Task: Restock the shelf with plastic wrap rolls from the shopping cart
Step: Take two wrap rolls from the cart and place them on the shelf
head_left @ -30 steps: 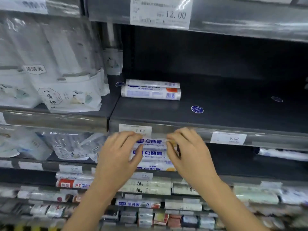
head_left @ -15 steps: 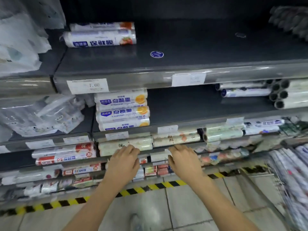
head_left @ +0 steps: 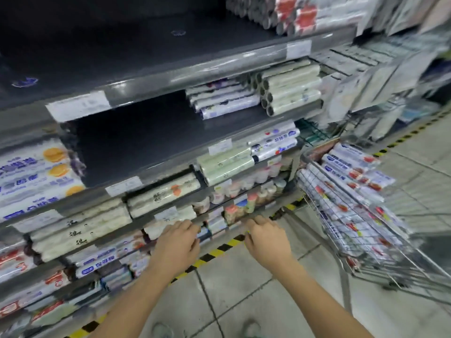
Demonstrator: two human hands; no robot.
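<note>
Before the shelf [head_left: 170, 173] | left hand [head_left: 178, 245] loosely curled, empty | right hand [head_left: 267, 240] loosely curled, empty

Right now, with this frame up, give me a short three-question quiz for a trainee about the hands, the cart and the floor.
1. True or false: the left hand and the right hand each hold a roll.
2. The shopping cart with its rolls stands on the person's: A) left B) right C) back.
3. Fill in: the floor stripe is yellow and ____.
Key: 1 false, both hands are empty. 2 B. 3 black.
</note>
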